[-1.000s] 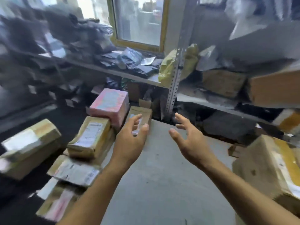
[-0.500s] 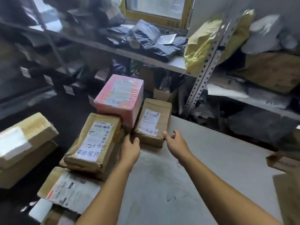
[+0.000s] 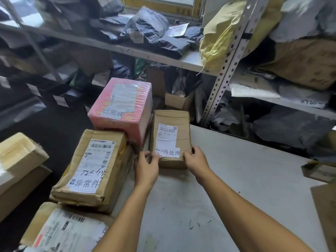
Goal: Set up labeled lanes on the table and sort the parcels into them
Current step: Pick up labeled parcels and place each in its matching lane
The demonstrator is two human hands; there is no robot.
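**Gripping a labelled parcel at the far-left corner of the table**

Holding the small brown parcel (image 3: 171, 137) by its near end, both hands close on its corners: the left hand (image 3: 147, 167) curls its fingers over the near-left corner, and the right hand (image 3: 195, 161) curls over the near-right corner, thumb tips at the edge of the white label (image 3: 170, 152) handwritten 待处理. This parcel lies flat on the white table (image 3: 236, 188). Just left of it, touching or nearly so, stands the pink parcel (image 3: 121, 110), film-wrapped and labelled 已完成. Nearer the camera than the pink parcel lies the large brown parcel (image 3: 91, 168), labelled 异常件, resting on other cartons. Nearest of all on that side lies a flat parcel (image 3: 67, 231) with a printed waybill. Behind the small brown parcel rises the metal shelving (image 3: 225, 70), loaded with dark mailer bags and a yellow sack (image 3: 220, 33).
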